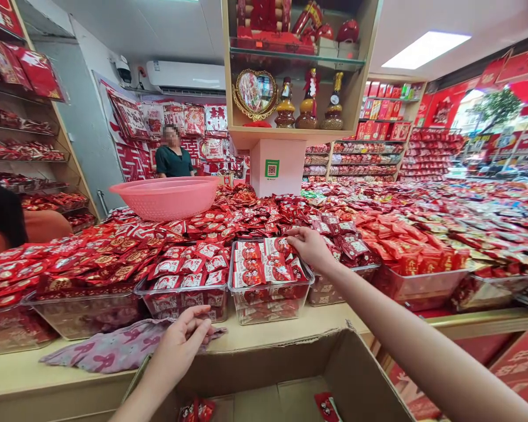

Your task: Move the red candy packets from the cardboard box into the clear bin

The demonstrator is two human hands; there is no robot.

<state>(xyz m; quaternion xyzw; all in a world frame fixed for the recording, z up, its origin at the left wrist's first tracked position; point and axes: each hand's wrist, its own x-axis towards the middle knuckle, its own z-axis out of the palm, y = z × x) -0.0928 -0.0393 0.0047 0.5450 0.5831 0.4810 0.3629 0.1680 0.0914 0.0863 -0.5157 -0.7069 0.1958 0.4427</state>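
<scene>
Behind the box [268, 364], packets [249, 276] fill bins [268, 315] along the counter [239, 339], a basin [171, 198] beyond them.

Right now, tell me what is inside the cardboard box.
In the cardboard box, red packets lie at left and one more packet at right. The left forearm covers part; the near end is out of frame.

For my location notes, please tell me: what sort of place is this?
Probably a shop for festive goods: clear bins of small packets line the counter, shelved red boxes stand behind, and a QR code sign is on the pillar.
</scene>
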